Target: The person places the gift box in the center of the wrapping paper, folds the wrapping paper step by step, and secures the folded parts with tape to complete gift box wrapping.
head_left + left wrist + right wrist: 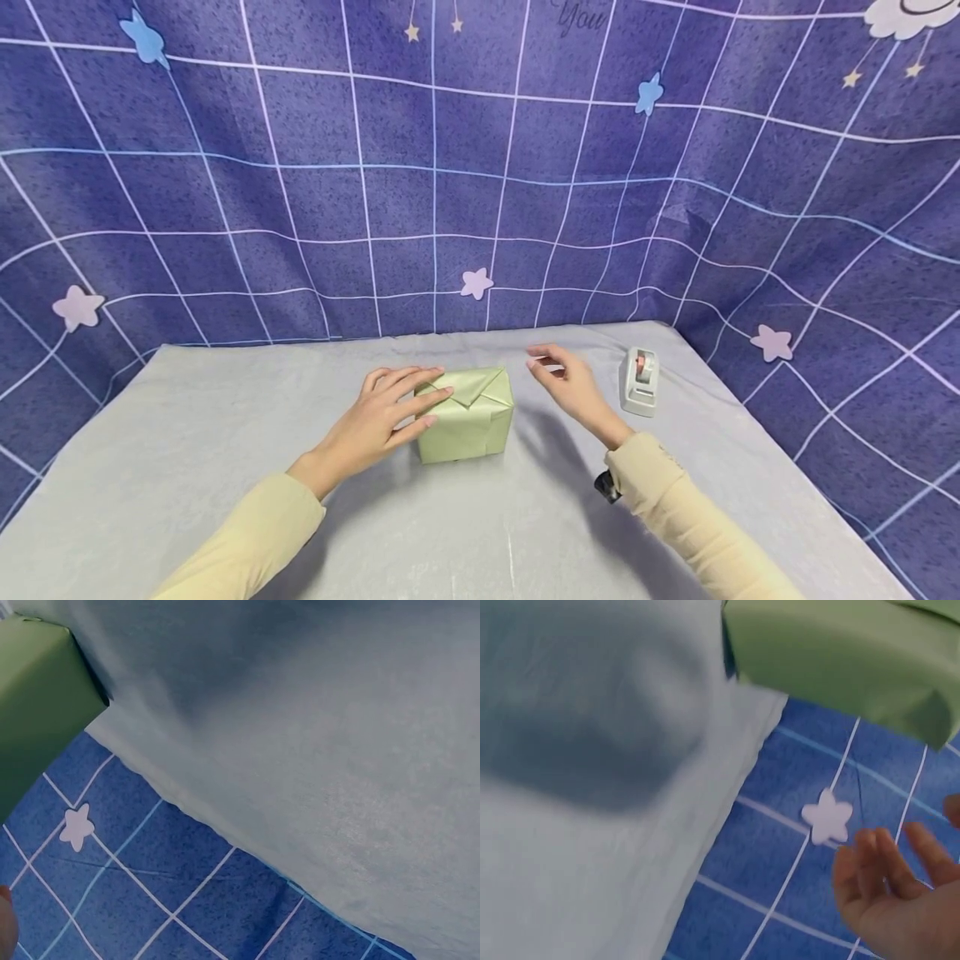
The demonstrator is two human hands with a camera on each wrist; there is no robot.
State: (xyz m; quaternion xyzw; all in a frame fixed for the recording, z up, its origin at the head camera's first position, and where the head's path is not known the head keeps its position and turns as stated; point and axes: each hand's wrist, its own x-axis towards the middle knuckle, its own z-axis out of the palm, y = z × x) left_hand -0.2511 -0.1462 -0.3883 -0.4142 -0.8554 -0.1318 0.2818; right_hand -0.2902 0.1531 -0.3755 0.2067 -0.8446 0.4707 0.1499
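A box wrapped in shiny pale green paper stands on the table, with a triangular folded flap on its top. My left hand rests on the box's left side and top, its fingers spread and fairly straight. Off to the right, my right hand hovers apart from the box, fingers loosely bent and nothing between them. The right wrist view shows that hand with relaxed fingers near the green box. In the left wrist view the box fills the upper left corner, and only a bit of the left hand shows.
A white tape dispenser with a small roll in it sits on the right part of the table. The grey-white cloth covers the tabletop. Behind and at the sides hangs a blue curtain with grid lines and stars.
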